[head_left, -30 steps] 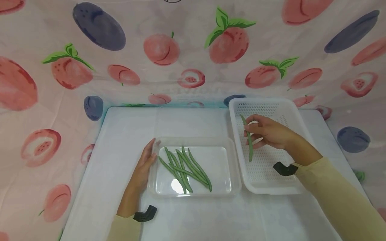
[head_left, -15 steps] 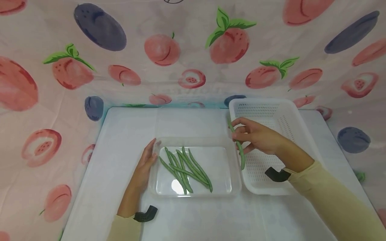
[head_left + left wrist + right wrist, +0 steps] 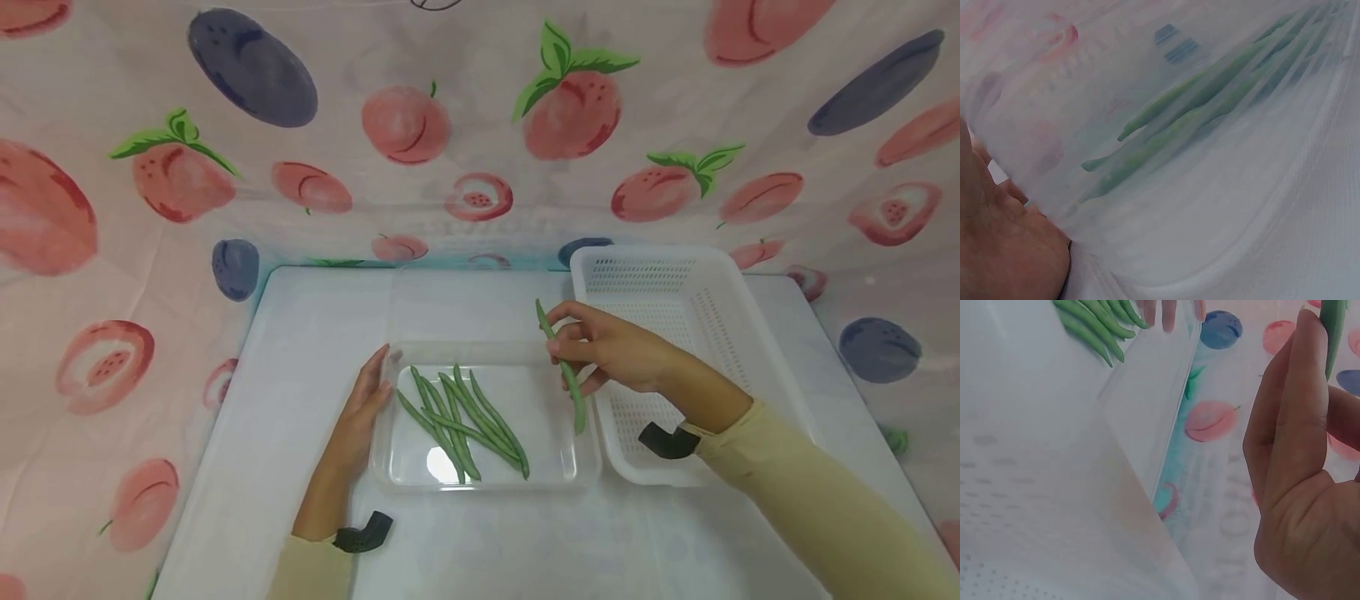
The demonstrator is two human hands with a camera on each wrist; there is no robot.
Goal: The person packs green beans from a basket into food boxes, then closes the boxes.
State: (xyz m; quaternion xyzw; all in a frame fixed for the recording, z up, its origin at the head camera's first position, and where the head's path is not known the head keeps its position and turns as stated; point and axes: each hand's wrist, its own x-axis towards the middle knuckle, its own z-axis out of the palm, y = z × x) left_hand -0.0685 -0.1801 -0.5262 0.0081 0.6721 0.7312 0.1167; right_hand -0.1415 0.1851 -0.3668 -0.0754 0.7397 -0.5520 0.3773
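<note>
In the head view my right hand (image 3: 622, 354) pinches a single green bean (image 3: 572, 387) between thumb and fingertips. That bean hangs aslant over the right rim of a clear plastic container (image 3: 547, 417). In the right wrist view, part of the same bean (image 3: 1333, 334) stands up beside the fingers. Several green beans (image 3: 483, 412) lie loosely crossed inside the container. My left hand (image 3: 362, 412) rests along the container's left wall, fingers extended and thumb at the rim. The left wrist view shows the palm (image 3: 1013, 240) beside the wall, with beans (image 3: 1191, 106) visible through the plastic.
A white perforated basket (image 3: 765, 358) stands right beside the container, under my right forearm. Both sit on a white table (image 3: 465, 550). A fruit-printed cloth (image 3: 480, 75) rises behind the table and along its sides.
My right hand has moved left with the green bean, from above the white basket to over the container's right rim. The left hand and the beans in the container have stayed put.
</note>
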